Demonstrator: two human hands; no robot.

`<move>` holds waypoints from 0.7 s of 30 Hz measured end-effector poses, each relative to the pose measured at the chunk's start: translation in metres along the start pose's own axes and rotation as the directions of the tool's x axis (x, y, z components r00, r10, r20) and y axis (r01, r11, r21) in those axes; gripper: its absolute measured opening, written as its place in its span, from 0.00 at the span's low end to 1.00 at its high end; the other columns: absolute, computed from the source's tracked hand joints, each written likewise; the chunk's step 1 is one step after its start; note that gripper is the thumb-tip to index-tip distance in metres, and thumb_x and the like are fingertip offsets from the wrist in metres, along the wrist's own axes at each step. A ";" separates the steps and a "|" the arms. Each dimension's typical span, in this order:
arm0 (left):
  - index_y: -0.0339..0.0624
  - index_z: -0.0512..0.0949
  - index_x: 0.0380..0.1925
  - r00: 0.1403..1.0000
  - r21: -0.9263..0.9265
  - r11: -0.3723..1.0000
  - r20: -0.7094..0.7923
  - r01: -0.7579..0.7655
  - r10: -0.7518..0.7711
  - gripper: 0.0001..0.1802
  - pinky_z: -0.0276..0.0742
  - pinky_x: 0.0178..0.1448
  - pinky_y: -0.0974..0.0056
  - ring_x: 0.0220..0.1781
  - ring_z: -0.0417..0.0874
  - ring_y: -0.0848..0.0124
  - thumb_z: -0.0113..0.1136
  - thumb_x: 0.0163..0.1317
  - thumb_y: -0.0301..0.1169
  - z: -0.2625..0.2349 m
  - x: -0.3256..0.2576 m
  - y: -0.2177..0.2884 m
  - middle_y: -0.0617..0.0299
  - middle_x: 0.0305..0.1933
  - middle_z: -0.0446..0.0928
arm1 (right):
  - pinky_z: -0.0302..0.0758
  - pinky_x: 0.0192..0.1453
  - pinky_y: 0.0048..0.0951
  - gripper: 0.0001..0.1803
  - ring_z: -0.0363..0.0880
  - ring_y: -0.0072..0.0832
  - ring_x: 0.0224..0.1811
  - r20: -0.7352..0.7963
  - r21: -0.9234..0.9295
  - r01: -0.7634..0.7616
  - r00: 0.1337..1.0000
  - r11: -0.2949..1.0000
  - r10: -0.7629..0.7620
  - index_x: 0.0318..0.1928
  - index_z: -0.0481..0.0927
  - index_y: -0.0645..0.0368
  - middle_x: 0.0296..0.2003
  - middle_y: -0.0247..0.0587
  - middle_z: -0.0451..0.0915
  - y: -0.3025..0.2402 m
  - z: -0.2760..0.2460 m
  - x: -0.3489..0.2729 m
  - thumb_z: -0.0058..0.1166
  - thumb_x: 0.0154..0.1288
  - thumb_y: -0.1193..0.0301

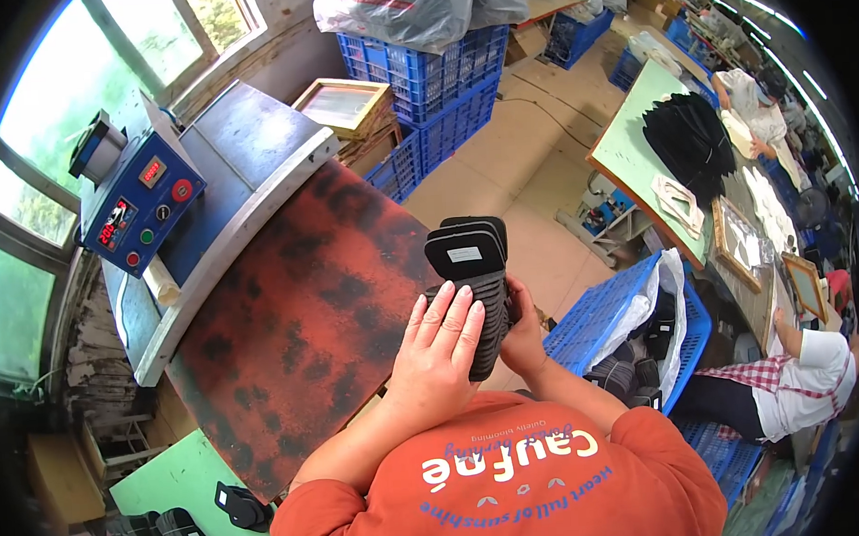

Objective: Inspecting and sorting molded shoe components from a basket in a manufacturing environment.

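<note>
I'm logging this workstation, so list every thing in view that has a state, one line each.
Stack of flat black foam pieces: held upright between both hands, top pieces fanned apart.
Left hand: fingers spread flat against the stack's side.
Right hand: gripping the stack's far side.
Red-and-black mottled work plate: bare.
Blue control box with red displays: displays lit.
Blue plastic crate with a clear bag liner: open, holding dark pieces.

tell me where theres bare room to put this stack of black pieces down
The stack of black pieces sits between the left hand and right hand. The red-black mottled plate beside the blue control box is bare. The blue crate at right is crowded.
</note>
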State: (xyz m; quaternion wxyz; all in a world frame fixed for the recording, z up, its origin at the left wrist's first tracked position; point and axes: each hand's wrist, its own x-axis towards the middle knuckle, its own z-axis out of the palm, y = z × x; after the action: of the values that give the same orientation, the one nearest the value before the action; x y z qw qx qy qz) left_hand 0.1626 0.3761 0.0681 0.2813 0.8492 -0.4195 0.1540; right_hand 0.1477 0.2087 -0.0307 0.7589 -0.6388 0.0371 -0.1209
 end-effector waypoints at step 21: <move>0.34 0.75 0.50 1.000 0.039 0.999 -0.027 0.002 -0.001 0.31 0.66 0.65 0.44 0.63 0.73 0.50 0.69 0.41 0.29 -0.007 -0.005 -0.002 0.45 0.58 0.73 | 0.72 0.61 0.29 0.42 0.72 0.28 0.57 -0.017 0.153 -0.114 0.993 0.982 0.118 0.61 0.60 0.61 0.54 0.41 0.71 -0.004 0.016 -0.004 0.69 0.45 0.83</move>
State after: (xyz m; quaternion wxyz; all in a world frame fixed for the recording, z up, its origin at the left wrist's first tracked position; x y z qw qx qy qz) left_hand 0.1612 0.3844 0.0708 0.2704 0.8527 -0.4120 0.1735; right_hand 0.1467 0.2244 -0.0241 0.8106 -0.5741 0.0750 -0.0872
